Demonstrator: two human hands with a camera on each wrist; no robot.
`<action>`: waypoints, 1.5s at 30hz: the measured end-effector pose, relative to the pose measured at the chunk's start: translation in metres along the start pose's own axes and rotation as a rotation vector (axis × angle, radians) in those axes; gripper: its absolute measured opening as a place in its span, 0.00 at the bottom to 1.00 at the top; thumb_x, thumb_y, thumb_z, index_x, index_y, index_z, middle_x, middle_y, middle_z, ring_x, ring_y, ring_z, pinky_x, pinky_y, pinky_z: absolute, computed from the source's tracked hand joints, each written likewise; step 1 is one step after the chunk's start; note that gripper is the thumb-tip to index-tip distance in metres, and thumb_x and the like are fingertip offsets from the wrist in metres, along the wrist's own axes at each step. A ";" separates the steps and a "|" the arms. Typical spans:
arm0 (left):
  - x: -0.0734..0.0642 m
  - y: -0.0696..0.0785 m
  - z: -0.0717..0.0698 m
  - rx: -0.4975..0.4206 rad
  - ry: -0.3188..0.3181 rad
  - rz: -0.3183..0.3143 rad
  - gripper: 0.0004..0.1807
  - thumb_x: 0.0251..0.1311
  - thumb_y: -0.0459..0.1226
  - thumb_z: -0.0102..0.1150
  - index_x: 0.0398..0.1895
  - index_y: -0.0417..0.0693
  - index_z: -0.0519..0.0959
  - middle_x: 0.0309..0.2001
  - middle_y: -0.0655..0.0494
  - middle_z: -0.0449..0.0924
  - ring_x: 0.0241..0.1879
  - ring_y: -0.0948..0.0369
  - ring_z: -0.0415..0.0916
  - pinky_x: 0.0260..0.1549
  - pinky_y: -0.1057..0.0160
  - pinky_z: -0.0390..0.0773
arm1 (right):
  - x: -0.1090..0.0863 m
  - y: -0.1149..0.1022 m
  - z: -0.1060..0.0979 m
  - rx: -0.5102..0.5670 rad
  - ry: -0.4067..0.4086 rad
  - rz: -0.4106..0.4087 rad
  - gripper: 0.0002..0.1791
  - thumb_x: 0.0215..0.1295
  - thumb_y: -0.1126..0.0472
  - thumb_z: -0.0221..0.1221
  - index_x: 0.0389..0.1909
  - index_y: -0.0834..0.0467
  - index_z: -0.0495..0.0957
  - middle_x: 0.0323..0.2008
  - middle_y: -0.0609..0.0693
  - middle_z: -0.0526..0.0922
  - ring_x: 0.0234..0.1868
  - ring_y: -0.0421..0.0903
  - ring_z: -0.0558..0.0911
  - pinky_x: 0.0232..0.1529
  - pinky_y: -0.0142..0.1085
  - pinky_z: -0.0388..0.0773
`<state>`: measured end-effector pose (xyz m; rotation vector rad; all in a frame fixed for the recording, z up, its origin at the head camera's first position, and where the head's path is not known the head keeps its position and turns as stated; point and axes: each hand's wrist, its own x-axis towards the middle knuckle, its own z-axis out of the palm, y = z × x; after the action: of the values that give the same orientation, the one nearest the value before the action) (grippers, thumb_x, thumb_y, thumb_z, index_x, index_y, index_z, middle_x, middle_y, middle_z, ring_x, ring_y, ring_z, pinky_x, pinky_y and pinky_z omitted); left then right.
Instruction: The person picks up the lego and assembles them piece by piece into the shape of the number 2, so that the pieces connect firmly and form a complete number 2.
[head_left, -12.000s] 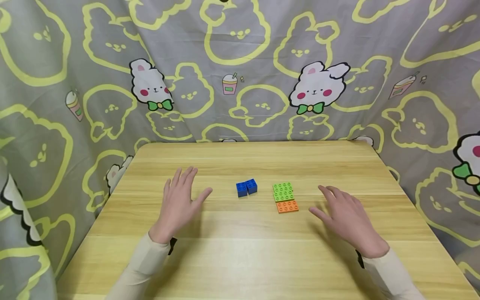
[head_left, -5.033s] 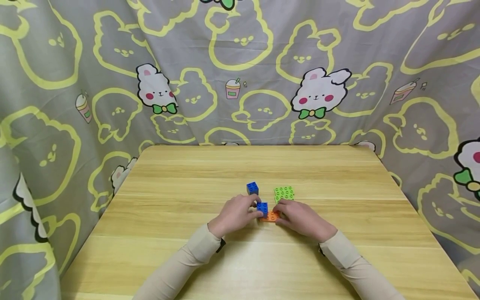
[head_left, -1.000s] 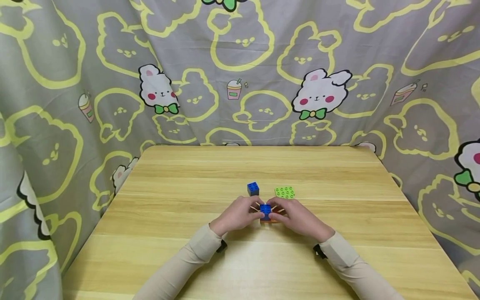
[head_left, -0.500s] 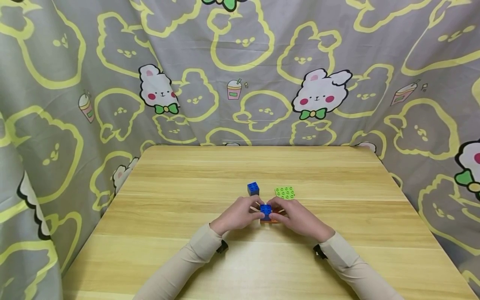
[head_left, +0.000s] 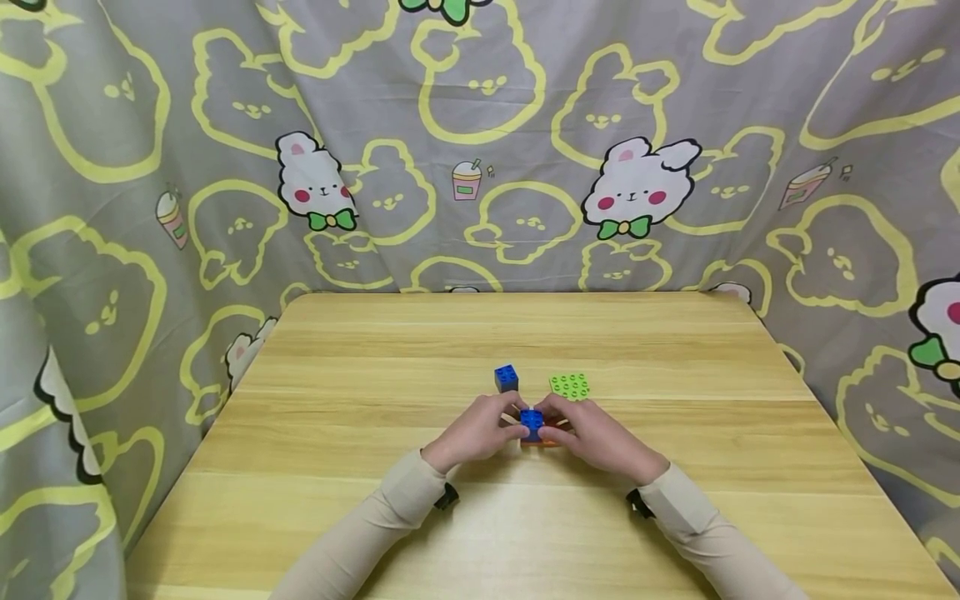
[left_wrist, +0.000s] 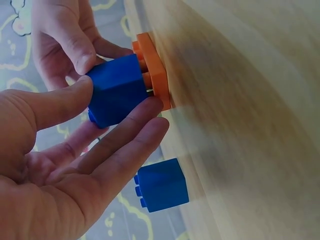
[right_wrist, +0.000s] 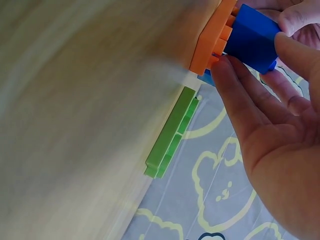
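A blue toy brick stands over the studs of an orange building plate, which lies flat on the table. My left hand holds this brick from the left, thumb on the near side; in the left wrist view two of its fingertips come close to the plate's edge. From the right, my right hand grips the same brick, its thumb against the near face and fingers beside the plate. Studs show between brick and plate in both wrist views; whether the brick is pressed fully down I cannot tell.
Just beyond my left hand stands a second blue brick. A green studded plate lies behind my right hand, partly covered by it. The wooden table ends at a patterned grey curtain.
Twelve seconds ago both hands were apart and the orange plate touched the green one. Later the left hand brought one blue brick over the orange plate, and the right hand joined. Barely any movement in the last second.
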<state>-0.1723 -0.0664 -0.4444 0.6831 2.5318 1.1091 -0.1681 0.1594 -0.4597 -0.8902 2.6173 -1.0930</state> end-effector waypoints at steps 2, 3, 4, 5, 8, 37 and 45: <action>0.000 0.000 0.000 0.003 0.003 0.007 0.11 0.69 0.35 0.64 0.51 0.45 0.80 0.50 0.45 0.87 0.51 0.55 0.84 0.47 0.60 0.83 | 0.000 0.000 0.000 -0.004 0.002 -0.008 0.13 0.73 0.58 0.62 0.55 0.52 0.78 0.50 0.46 0.87 0.52 0.44 0.86 0.53 0.41 0.83; 0.000 0.000 0.001 0.004 0.005 0.010 0.11 0.69 0.35 0.65 0.51 0.45 0.80 0.50 0.45 0.87 0.51 0.55 0.84 0.47 0.61 0.83 | 0.000 0.000 0.000 -0.006 0.003 -0.014 0.13 0.73 0.58 0.62 0.55 0.52 0.78 0.50 0.46 0.87 0.52 0.44 0.87 0.53 0.41 0.83; 0.000 0.000 0.001 0.005 0.007 0.013 0.11 0.68 0.35 0.65 0.51 0.45 0.80 0.50 0.45 0.87 0.51 0.54 0.84 0.47 0.61 0.83 | 0.000 0.001 0.000 -0.008 0.004 -0.023 0.13 0.73 0.58 0.62 0.55 0.52 0.78 0.50 0.46 0.87 0.52 0.45 0.87 0.53 0.42 0.84; 0.000 0.000 0.001 0.006 0.007 0.015 0.11 0.68 0.35 0.65 0.51 0.45 0.80 0.50 0.45 0.87 0.50 0.55 0.84 0.47 0.61 0.82 | 0.000 0.001 0.001 -0.011 0.005 -0.028 0.13 0.73 0.58 0.63 0.55 0.53 0.78 0.49 0.46 0.87 0.52 0.45 0.87 0.53 0.42 0.83; 0.000 -0.001 0.001 0.005 0.008 0.018 0.10 0.68 0.35 0.65 0.50 0.45 0.80 0.49 0.46 0.87 0.50 0.55 0.85 0.46 0.62 0.82 | 0.000 0.001 0.001 -0.014 0.008 -0.036 0.13 0.73 0.57 0.62 0.55 0.53 0.78 0.49 0.47 0.88 0.52 0.46 0.87 0.53 0.43 0.84; 0.000 -0.001 0.001 0.005 0.003 0.002 0.10 0.68 0.35 0.65 0.51 0.45 0.80 0.50 0.45 0.87 0.50 0.54 0.85 0.46 0.61 0.83 | 0.000 -0.002 0.001 -0.003 -0.005 -0.004 0.13 0.74 0.58 0.62 0.56 0.53 0.78 0.50 0.46 0.87 0.53 0.45 0.86 0.54 0.41 0.83; 0.000 -0.001 0.001 -0.004 0.004 -0.010 0.10 0.68 0.35 0.65 0.51 0.46 0.80 0.50 0.46 0.87 0.49 0.55 0.85 0.47 0.60 0.83 | 0.000 -0.002 0.001 -0.011 0.000 -0.012 0.13 0.73 0.58 0.62 0.55 0.53 0.78 0.50 0.47 0.87 0.53 0.46 0.86 0.54 0.42 0.83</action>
<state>-0.1717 -0.0666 -0.4456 0.6673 2.5328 1.1123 -0.1671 0.1576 -0.4595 -0.9086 2.6237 -1.0831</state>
